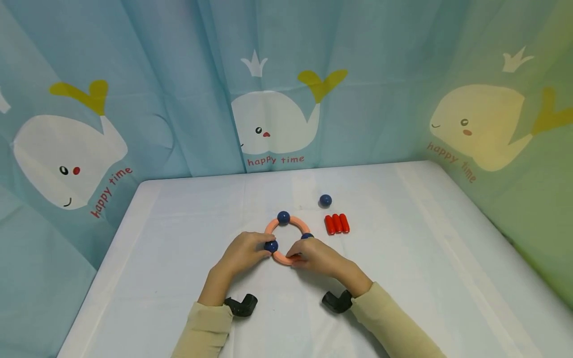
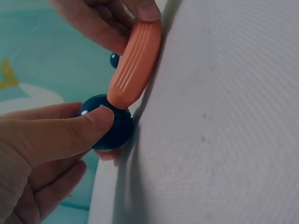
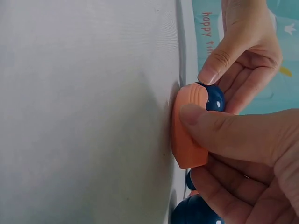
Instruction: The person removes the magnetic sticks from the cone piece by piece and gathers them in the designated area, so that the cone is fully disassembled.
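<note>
Orange and curved, the ribbed piece point(image 1: 282, 258) is pinched in the right grip point(image 1: 320, 257), thumb pressed on its outer face; whether it touches the white-covered table point(image 1: 156, 278), I cannot tell. I see its far end meeting the blue ball point(image 1: 271, 246), which the left grip point(image 1: 243, 253) grasps between thumb and fingers. Beyond both grips, two more orange arcs point(image 1: 301, 224) and the top ball point(image 1: 283, 218) continue the ring, while the third ball point(image 1: 307, 236) sits partly hidden behind the right grip. Past the right grip and slightly to its right, I have three red rods point(image 1: 337, 224) lying side by side, with a loose blue ball point(image 1: 325, 200) farther out. Behind each grip, I make out a black fitting point(image 1: 241, 307) by the beige cuff point(image 1: 208, 318).
</note>
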`<state>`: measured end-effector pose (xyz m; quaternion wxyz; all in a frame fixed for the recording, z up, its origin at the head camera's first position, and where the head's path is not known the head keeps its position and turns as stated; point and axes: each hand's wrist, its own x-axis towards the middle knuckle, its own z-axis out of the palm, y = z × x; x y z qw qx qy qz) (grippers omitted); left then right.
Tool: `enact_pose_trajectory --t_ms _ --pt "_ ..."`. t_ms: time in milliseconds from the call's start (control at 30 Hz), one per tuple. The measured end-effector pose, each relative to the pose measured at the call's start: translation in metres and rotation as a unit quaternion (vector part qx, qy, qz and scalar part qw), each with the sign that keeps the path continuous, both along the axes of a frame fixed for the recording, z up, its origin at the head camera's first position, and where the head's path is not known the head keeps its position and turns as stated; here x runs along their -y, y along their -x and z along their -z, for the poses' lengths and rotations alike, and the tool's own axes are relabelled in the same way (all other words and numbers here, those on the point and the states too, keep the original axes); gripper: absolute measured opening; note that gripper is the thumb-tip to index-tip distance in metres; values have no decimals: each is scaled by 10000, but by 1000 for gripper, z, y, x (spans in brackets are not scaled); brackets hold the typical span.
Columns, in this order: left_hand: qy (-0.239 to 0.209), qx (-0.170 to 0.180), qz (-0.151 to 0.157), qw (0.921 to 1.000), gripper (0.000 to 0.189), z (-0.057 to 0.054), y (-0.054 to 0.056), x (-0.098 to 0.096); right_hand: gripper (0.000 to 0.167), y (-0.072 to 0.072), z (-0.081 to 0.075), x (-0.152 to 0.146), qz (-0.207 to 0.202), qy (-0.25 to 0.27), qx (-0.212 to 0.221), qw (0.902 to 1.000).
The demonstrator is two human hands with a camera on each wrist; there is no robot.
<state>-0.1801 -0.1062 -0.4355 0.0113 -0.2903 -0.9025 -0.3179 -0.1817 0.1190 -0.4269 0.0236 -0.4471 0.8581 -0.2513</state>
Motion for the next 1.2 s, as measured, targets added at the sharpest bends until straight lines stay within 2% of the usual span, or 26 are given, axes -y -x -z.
enact_pose_trajectory --t_ms 300,467,633,867,1200 --pt "287 -273 35 9992 34 1 0 -3 19 3 1 -1 -207 391 -314 9985" --pt "293 -266 -36 9992 33 2 1 -5 12 1 -4 -10 -58 379 -16 9993" --pt "380 -222 -127 9989 35 3 0 -5 17 0 -11 -24 333 372 368 9981" --pt "266 -184 -167 9993 34 2 -1 -5 21 7 -22 -47 984 520 363 9931" --pt "275 -139 -227 9993 34 -1 -2 -5 18 20 -29 -87 2128 880 504 9718"
